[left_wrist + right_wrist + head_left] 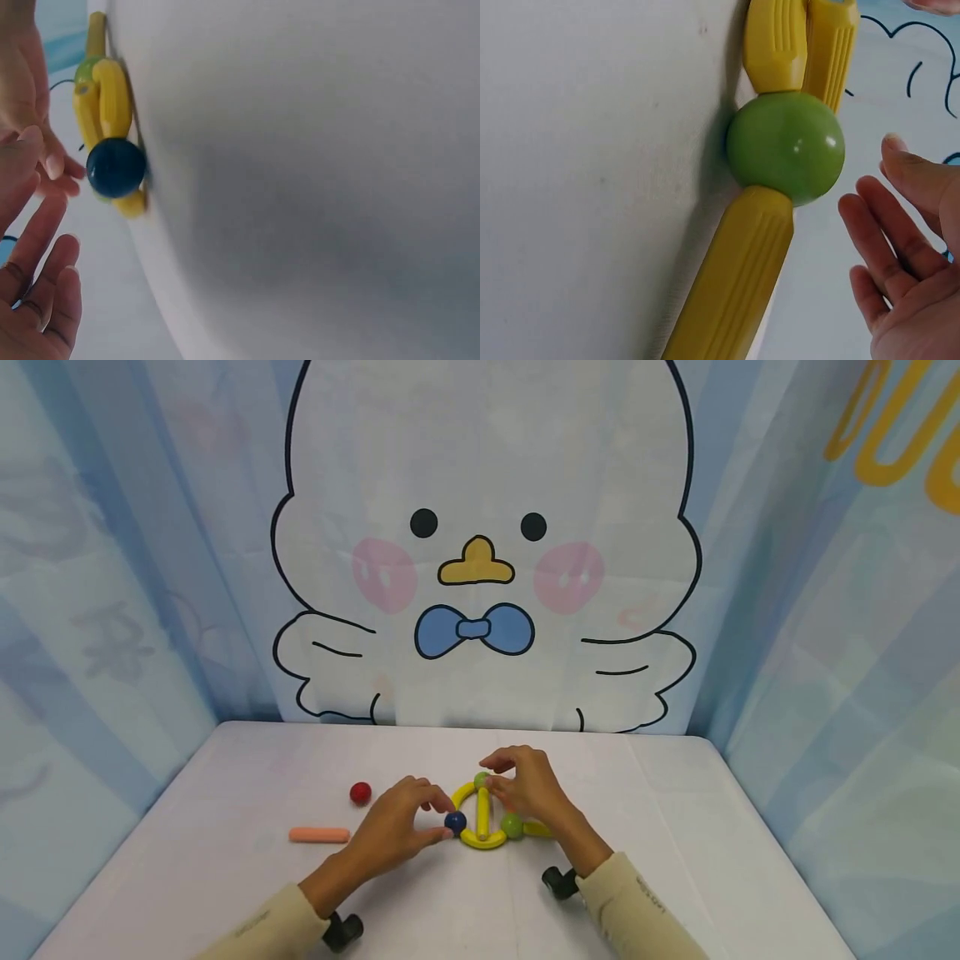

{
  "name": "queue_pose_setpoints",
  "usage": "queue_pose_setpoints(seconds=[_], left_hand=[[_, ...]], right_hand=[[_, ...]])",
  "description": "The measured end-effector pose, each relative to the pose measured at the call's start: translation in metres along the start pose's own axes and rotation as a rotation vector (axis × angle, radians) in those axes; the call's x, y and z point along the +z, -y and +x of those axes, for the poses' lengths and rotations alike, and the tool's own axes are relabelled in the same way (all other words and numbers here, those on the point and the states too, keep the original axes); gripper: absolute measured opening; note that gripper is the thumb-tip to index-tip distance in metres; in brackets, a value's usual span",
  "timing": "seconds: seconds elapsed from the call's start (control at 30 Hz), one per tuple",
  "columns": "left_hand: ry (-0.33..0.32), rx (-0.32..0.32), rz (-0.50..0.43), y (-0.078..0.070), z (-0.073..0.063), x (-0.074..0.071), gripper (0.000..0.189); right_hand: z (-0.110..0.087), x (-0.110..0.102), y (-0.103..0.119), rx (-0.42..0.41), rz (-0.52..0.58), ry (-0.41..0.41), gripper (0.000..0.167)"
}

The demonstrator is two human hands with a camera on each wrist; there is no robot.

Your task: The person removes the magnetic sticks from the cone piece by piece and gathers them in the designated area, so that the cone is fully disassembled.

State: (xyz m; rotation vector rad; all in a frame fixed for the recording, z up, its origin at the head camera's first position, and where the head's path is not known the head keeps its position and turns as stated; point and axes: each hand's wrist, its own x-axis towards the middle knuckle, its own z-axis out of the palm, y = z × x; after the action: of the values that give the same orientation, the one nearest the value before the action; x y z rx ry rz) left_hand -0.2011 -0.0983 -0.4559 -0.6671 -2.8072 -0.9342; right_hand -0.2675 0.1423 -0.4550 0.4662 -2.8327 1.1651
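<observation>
A ring of curved yellow rods [483,842] lies on the table, with a blue ball [455,823], a near green ball [512,825] and a far green ball [482,779] along it. Across its middle runs a straight yellow rod [483,810]; another yellow rod [536,829] sticks out rightward from the near green ball. My left hand [401,822] is at the blue ball, thumb and fingers spread apart; the left wrist view shows nothing between them. Over the far green ball hovers my right hand [528,781], its fingers loosely bent and holding nothing in the right wrist view.
Left of the ring are a red ball [361,793] and an orange rod [318,835] on the white table [637,793]. A curtain [480,685] with a cartoon bird hangs behind the table's far edge, and more curtain hangs at both sides.
</observation>
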Motion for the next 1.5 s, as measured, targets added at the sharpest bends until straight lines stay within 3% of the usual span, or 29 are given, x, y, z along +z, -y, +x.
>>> queue_pose_setpoints(seconds=[0.33, 0.7, 0.93, 1.1, 1.5], left_hand=[[0.014, 0.06, 0.032, -0.002, 0.015, 0.029, 0.031], [0.004, 0.078, 0.061, -0.006, 0.023, 0.041, 0.032], [0.023, 0.083, 0.059, -0.008, 0.023, 0.035, 0.03], [0.0, 0.078, 0.049, -0.007, 0.021, 0.026, 0.031], [-0.054, 0.007, 0.031, 0.009, 0.022, 0.005, 0.029]], right_hand=[[0.008, 0.005, -0.011, -0.009, 0.012, 0.031, 0.018], [0.011, 0.012, -0.012, -0.025, 0.013, 0.061, 0.015], [0.011, 0.013, -0.011, 0.006, 0.006, 0.051, 0.016], [0.011, 0.013, -0.01, 0.03, -0.001, 0.052, 0.017], [0.012, 0.014, -0.009, 0.062, 0.008, 0.052, 0.018]])
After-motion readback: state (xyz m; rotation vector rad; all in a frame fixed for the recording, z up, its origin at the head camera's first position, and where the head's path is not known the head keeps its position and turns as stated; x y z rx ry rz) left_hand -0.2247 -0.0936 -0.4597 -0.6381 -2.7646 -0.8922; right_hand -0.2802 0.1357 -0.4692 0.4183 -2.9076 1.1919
